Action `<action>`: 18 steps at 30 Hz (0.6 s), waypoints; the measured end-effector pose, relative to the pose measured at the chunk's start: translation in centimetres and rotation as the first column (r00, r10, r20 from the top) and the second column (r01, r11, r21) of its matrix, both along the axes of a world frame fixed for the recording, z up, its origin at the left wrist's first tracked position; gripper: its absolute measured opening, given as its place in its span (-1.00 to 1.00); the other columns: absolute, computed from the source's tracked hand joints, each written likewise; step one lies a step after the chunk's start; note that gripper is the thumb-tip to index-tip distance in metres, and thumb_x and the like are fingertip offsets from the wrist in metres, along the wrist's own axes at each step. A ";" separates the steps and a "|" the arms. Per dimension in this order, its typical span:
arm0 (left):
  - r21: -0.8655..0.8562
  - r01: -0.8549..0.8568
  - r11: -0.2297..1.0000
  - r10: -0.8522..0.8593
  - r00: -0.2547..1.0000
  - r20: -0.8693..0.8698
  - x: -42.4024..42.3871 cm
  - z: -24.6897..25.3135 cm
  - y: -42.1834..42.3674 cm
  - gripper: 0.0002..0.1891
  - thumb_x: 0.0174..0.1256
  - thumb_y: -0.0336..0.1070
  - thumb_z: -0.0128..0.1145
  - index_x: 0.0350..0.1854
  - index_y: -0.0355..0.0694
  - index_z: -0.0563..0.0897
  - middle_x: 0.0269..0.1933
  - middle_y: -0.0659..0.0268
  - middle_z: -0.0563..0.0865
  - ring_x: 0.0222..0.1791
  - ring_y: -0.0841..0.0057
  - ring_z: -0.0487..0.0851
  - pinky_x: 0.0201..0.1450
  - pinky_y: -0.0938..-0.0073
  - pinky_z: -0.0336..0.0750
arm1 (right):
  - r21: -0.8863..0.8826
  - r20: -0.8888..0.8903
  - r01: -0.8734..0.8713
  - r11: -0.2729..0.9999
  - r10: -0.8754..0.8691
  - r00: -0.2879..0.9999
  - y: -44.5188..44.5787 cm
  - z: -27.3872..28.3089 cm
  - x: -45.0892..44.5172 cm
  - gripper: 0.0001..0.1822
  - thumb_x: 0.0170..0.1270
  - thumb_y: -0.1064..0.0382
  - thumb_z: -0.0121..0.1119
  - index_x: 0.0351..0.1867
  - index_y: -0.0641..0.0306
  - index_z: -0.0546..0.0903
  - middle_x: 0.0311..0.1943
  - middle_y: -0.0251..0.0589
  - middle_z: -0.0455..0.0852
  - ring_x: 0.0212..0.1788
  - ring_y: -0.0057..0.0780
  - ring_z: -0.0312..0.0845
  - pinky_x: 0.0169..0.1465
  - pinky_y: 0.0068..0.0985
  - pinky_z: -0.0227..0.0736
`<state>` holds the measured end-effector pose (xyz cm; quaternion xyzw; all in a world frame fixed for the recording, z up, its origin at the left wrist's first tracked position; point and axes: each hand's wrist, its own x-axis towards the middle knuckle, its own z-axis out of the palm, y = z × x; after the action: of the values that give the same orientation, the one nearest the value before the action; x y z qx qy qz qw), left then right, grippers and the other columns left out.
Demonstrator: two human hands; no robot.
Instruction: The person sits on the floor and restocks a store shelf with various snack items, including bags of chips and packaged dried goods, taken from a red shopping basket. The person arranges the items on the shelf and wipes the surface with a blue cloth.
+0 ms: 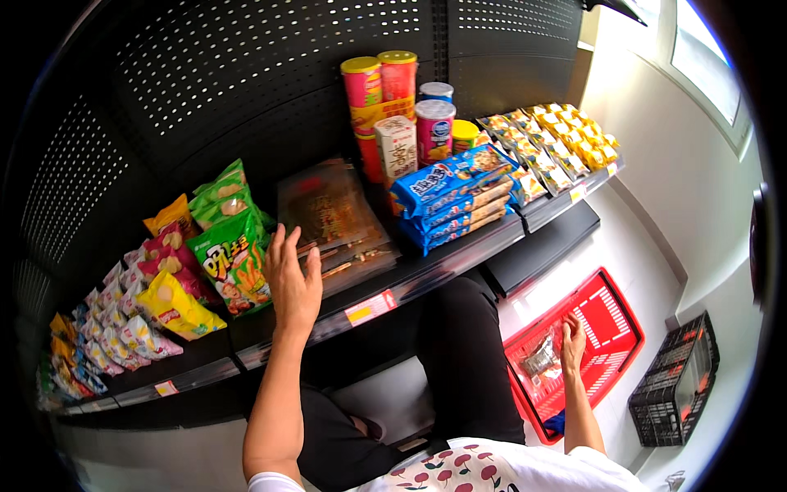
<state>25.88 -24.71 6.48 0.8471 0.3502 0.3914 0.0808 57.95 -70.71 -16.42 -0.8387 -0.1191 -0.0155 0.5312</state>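
Note:
My left hand (294,280) is over the shelf with its fingers apart and nothing in it. It is beside a green bag of potato snacks (233,264) and the near end of a stack of flat, clear packets (335,212) holding thin brown sticks. Low on the right, my right hand (573,344) reaches into a red plastic shopping basket (621,344) on the floor. Its fingers are curled next to a shiny clear-and-silver packet (542,357) lying in the basket. Whether they grip that packet's edge cannot be made out.
Blue biscuit packs (455,184) are piled right of the clear packets, before snack canisters (435,132). Small yellow packets (572,135) fill the shelf's right end. A yellow chip bag (178,304) is among small bags on the left. A black crate (676,381) stands near the wall.

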 end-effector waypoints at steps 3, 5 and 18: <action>-0.056 -0.031 0.998 0.032 0.999 0.004 0.1 -0.1 0.6 -0.53 0.56 -0.06 0.06 0.33 -0.25 0.53 0.47 -0.17 0.38 0.45 -0.08 0.36 0.50 -0.01 0.20 | 0.222 0.095 -0.282 0.933 0.267 0.959 8.7 10.9 -4.9 -0.72 0.55 0.44 0.05 0.21 0.30 0.59 0.01 -0.18 0.76 0.09 -0.45 0.69 0.07 -0.51 0.61; -0.106 -0.040 0.994 0.042 0.999 0.016 -0.1 -0.4 0.9 -0.53 0.56 -0.05 0.06 0.33 -0.25 0.54 0.48 -0.20 0.37 0.45 -0.08 0.36 0.50 0.00 0.22 | 0.272 0.184 -0.528 0.804 0.496 0.849 14.4 18.7 -9.6 -0.66 0.50 0.61 -0.03 0.18 0.29 0.60 0.06 -0.18 0.71 0.13 -0.41 0.67 0.13 -0.47 0.61; -0.327 -0.044 0.944 0.065 0.996 0.054 -0.2 -1.6 3.4 -0.47 0.51 -0.03 0.11 0.33 -0.32 0.52 0.43 -0.28 0.40 0.43 -0.14 0.38 0.50 0.04 0.25 | 0.160 0.055 -0.810 0.564 0.815 0.577 40.5 24.6 -13.6 -0.43 0.50 0.24 0.23 0.41 0.45 0.34 0.25 0.09 0.60 0.21 -0.18 0.63 0.19 -0.34 0.60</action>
<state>25.70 -21.31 4.93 0.7993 0.4305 0.3570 0.2198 44.34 -30.25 8.18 -0.6425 -0.4827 0.2309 0.5486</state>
